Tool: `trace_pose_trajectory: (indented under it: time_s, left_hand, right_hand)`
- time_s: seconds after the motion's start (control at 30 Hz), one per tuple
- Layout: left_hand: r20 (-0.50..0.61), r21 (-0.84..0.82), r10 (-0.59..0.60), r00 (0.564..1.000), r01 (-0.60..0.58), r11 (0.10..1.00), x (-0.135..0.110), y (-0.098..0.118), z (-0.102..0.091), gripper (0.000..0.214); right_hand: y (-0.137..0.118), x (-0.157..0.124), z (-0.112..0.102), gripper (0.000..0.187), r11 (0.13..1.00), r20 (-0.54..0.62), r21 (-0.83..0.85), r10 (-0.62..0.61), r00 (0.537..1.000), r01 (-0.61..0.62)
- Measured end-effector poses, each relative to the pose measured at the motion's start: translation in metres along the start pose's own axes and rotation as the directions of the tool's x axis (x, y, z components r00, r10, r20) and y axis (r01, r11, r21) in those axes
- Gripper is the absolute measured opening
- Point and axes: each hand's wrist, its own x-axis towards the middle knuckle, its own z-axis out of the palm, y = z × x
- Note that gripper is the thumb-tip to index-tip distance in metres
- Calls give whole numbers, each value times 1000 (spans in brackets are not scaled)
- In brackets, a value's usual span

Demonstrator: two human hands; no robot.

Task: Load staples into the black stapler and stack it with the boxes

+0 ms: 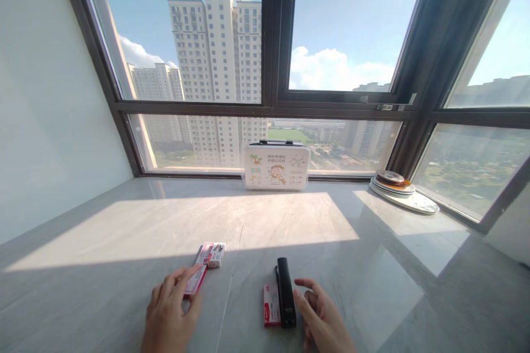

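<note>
A flat red-and-white box (195, 282) lies under the fingertips of my left hand (171, 303), which grips it between thumb and fingers. At its far end, touching or nearly touching it, is a smaller white-and-red box (212, 254). A black stapler (285, 293) points away from me on the right. Close against the stapler's left side sits another red-and-white box (271, 306), partly covered by it. My right hand (318, 311) is beside the stapler's right side, thumb at or near its edge, index finger stretched out and the other fingers curled. Nothing shows inside that hand.
Grey marble-look sill (165, 220) carries everything, with sunlit patches. A white cartoon-printed case (276, 168) with a dark handle stands against the window. Stacked plates (403, 198) sit in the far right corner. Dark window frames (273, 109) border the sill, and a white wall (53, 121) rises left.
</note>
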Motion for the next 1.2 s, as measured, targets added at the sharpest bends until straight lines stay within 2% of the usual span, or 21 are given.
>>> trace_pose_trajectory:
  time_s: [0.1,0.2,0.27,0.33,0.43,0.57,0.67,0.8,0.87,0.93,1.0,1.07,1.1,1.13,1.2]
  left_hand:
    - [54,80,25,998,-29,996,-10,-36,-2,39]
    - [156,-12,119,981,-119,993,-18,-34,-6,32]
    - [250,-130,162,955,-133,983,-17,-16,-8,29]
    - [378,-255,198,904,-104,961,-11,8,-11,30]
    - [510,-358,222,831,-29,933,5,43,-12,47]
    - [504,-429,231,832,10,903,18,86,-2,63]
    - [511,-465,290,809,-24,885,13,112,13,71]
    - [494,-492,335,802,-60,868,2,127,23,82]
    - [450,-529,377,810,-98,843,5,119,18,89]
    - [370,-539,369,853,-127,833,19,98,11,73]
    - [258,-478,245,935,-97,873,39,64,6,44]
    - [172,-353,86,981,-20,935,57,22,5,43]
    - [151,-274,41,988,2,962,62,0,7,45]
    - [176,-203,40,984,-3,979,64,-19,9,45]
    - [278,-112,83,957,-53,992,56,-50,14,43]
  right_hand:
    - [2,0,0,71,999,9,-48,2,1000,-2]
    - [4,2,2,73,993,7,-119,8,1000,-8]
    - [5,2,3,72,988,-1,-156,-6,1000,6]
    - [7,2,4,70,983,0,-182,-35,999,35]
    - [14,4,5,67,974,-1,-211,-80,997,78]
    - [21,9,5,67,960,-21,-252,-128,992,119]
    - [18,9,4,65,946,11,-289,-153,988,149]
    - [9,5,5,65,950,1,-269,-167,986,161]
    - [6,2,6,67,956,-10,-252,-158,987,150]
    - [2,0,8,70,964,-29,-236,-134,991,123]
    - [-2,-3,10,71,972,-56,-214,-107,993,92]
    - [-6,-5,12,72,979,-73,-195,-82,994,66]
    - [-8,-6,13,73,980,-73,-190,-74,995,59]
    - [-8,-6,13,74,980,-72,-189,-71,995,56]
    - [-7,-5,13,78,979,-74,-192,-75,994,60]
